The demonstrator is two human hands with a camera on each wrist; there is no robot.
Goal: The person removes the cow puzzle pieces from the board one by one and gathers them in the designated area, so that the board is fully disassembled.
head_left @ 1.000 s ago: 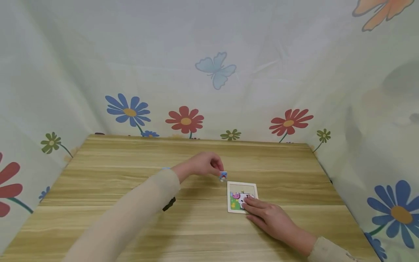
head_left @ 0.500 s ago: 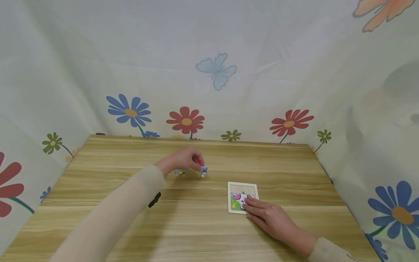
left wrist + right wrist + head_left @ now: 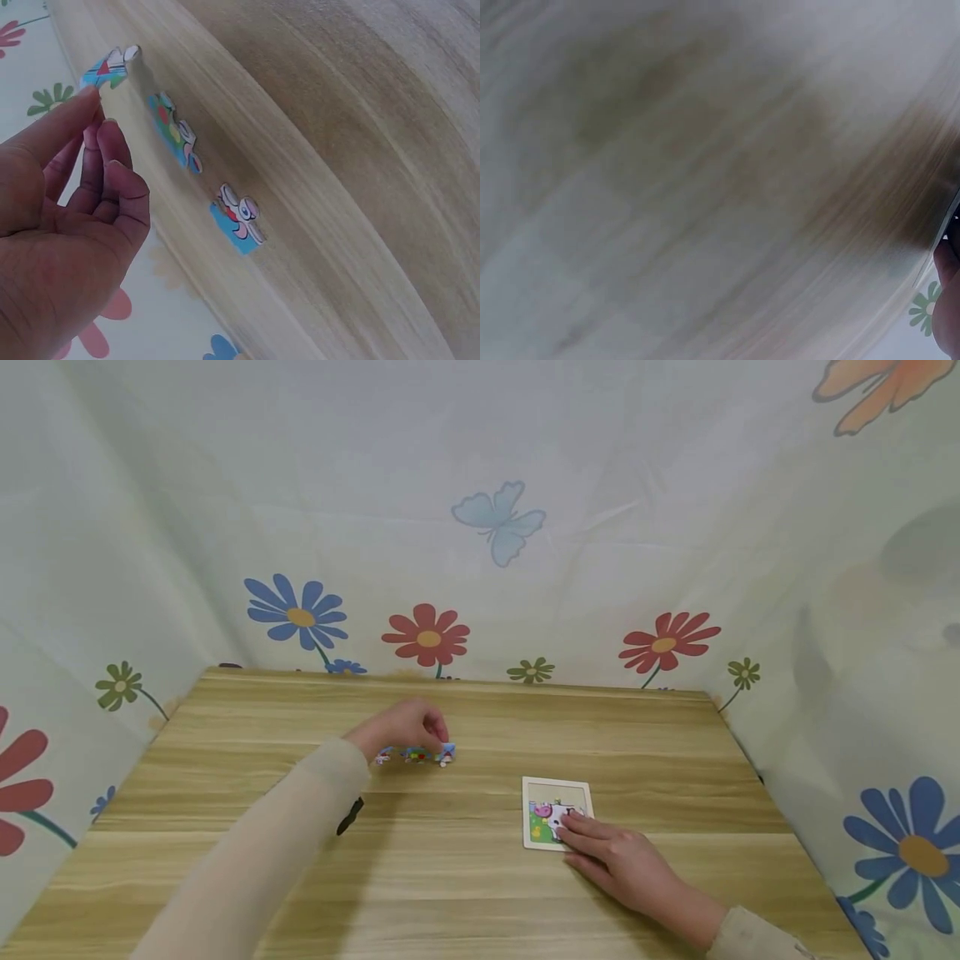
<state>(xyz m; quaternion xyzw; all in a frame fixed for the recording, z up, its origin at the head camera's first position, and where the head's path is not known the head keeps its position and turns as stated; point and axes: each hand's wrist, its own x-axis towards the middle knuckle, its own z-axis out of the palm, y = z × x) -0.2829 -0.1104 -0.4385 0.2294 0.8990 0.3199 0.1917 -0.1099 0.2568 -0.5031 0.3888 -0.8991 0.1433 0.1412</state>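
Between thumb and index finger, my left hand [image 3: 405,727] pinches a small jigsaw piece [image 3: 107,71] printed blue with a red triangle. Two more pieces lie on the wood beside it: one green, yellow and blue piece [image 3: 174,131], and one blue and pink piece [image 3: 238,220] farther along the row. Whether the held piece touches the table, I cannot tell. My right hand [image 3: 626,864] rests with extended fingers on the lower right of a white-framed puzzle board [image 3: 527,814]. Its picture has a pink-nosed cow [image 3: 553,814] on green, partly covered by the fingers; the upper part is plain beige.
The wooden table [image 3: 450,877] ends at a flower-printed cloth [image 3: 360,527] at the back and sides. A dark strap-like object [image 3: 350,817] shows beside the left sleeve. The right wrist view holds mostly blurred wood grain.
My left hand has moved left with the jigsaw piece, away from the board and over to the other pieces, which have come into sight. The right hand and board have stayed put.
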